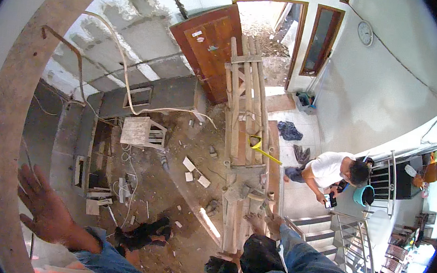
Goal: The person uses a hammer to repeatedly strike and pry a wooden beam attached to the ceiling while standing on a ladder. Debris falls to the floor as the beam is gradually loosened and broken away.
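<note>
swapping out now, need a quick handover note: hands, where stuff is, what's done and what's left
Left hand: open, fingers spread, flat against the curved arch, holding nothing.
Right hand: not in view.
Feet stand high on the wooden ladder; a yellow tool lies on it.
Below: rubble floor, small crate, a person crouched on the tiles.
Done: arch looks mostly plastered.
Left: wall has bare, patchy blocks.

The left hand (43, 208) is raised with fingers spread, palm outward; the right hand is hidden.
</note>
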A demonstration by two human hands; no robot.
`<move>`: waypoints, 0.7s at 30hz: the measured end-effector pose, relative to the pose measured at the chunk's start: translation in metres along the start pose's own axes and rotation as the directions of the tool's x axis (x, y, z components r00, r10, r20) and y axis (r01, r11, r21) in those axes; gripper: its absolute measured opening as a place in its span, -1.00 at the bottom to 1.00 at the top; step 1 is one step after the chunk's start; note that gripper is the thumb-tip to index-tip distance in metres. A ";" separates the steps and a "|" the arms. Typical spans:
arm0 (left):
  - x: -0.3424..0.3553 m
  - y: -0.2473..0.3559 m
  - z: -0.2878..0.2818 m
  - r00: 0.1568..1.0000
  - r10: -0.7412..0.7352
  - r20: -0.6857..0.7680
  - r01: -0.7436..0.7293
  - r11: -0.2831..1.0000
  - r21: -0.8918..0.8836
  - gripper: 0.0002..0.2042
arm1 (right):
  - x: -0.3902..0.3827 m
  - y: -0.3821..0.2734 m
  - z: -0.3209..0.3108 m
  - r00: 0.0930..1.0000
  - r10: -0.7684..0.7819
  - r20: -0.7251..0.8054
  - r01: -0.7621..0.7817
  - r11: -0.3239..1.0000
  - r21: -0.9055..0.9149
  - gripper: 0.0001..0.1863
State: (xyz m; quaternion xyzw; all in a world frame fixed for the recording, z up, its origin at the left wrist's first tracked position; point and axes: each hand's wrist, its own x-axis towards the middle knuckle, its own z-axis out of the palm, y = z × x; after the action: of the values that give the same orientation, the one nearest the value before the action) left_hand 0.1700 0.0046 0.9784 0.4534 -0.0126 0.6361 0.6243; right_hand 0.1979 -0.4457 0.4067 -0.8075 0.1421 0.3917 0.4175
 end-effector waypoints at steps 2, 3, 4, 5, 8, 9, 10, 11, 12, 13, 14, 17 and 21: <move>0.009 -0.001 -0.002 0.997 -0.013 0.072 0.018 0.998 -0.062 -0.29 | -0.013 -0.011 -0.016 1.000 0.019 0.001 -0.019 1.000 0.014 -0.53; 0.014 -0.002 -0.003 0.993 -0.012 0.117 0.024 0.995 -0.099 -0.28 | -0.018 -0.016 -0.023 1.000 0.023 0.001 -0.023 0.999 0.026 -0.53; 0.015 -0.002 -0.005 0.990 -0.012 0.141 0.025 0.995 -0.092 -0.28 | -0.021 -0.020 -0.031 0.999 0.037 0.008 -0.037 0.999 0.014 -0.54; 0.017 -0.002 -0.007 0.986 -0.010 0.165 0.025 0.996 -0.087 -0.28 | -0.024 -0.024 -0.034 0.996 0.081 0.037 -0.081 0.997 0.002 -0.55; 0.022 -0.004 -0.016 0.983 -0.005 0.186 0.034 0.988 -0.150 -0.29 | -0.022 -0.026 -0.048 0.993 0.112 0.034 -0.107 0.988 -0.110 -0.65; 0.024 -0.004 -0.020 0.979 0.001 0.203 0.023 0.993 -0.118 -0.29 | -0.019 -0.025 -0.050 0.994 0.099 0.053 -0.094 0.990 -0.103 -0.65; 0.027 -0.005 -0.023 0.989 0.000 0.148 0.024 0.987 -0.162 -0.29 | -0.017 -0.024 -0.052 0.999 0.035 -0.006 -0.036 0.977 -0.210 -0.65; 0.032 -0.004 -0.027 0.993 0.006 0.115 0.010 0.990 -0.140 -0.29 | -0.015 -0.023 -0.054 0.998 -0.048 -0.040 0.034 0.953 -0.302 -0.66; 0.036 -0.005 -0.031 0.986 0.013 0.166 0.003 0.995 -0.095 -0.29 | -0.013 -0.022 -0.056 0.996 -0.056 -0.066 0.023 0.906 -0.422 -0.66; 0.043 -0.005 -0.034 0.968 -0.017 0.251 0.065 0.980 -0.186 -0.29 | -0.015 -0.021 -0.058 0.994 -0.099 -0.039 0.082 0.945 -0.316 -0.65; 0.050 -0.007 -0.037 0.909 -0.029 0.415 0.142 0.959 -0.245 -0.29 | -0.012 -0.023 -0.061 0.997 -0.070 -0.014 0.064 0.970 -0.236 -0.64; 0.065 -0.010 -0.041 0.835 -0.035 0.550 0.255 0.909 -0.329 -0.30 | -0.015 -0.024 -0.070 1.000 0.016 0.007 -0.014 0.968 -0.252 -0.63; 0.073 -0.013 -0.035 0.853 -0.022 0.521 0.244 0.900 -0.362 -0.29 | -0.010 -0.021 -0.085 0.989 -0.147 0.034 0.150 0.945 -0.292 -0.60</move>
State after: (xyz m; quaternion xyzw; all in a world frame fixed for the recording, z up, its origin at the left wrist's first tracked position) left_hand 0.1748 0.0849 0.9933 0.4602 -0.2781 0.4318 0.7242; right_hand 0.2465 -0.5012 0.4556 -0.8665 0.0188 0.3807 0.3222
